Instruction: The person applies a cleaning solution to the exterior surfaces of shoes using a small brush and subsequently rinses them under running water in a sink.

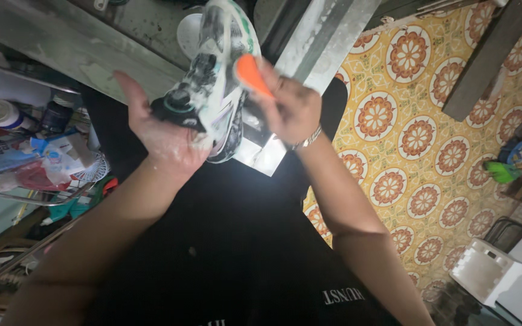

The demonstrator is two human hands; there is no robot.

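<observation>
Your left hand (167, 136) covers the near end of the shoe (215, 78), so you cannot see that part. The orange tool (252, 75) in your right hand (291, 108) shows only its tip; fingers hide the rest. The bottles (7, 115) on the shelf run off the left edge, too blurred to tell apart.

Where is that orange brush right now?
In the head view, the orange brush sits top centre in the right hand, pressed against the soapy white sneaker that the left hand cradles from below.
</observation>
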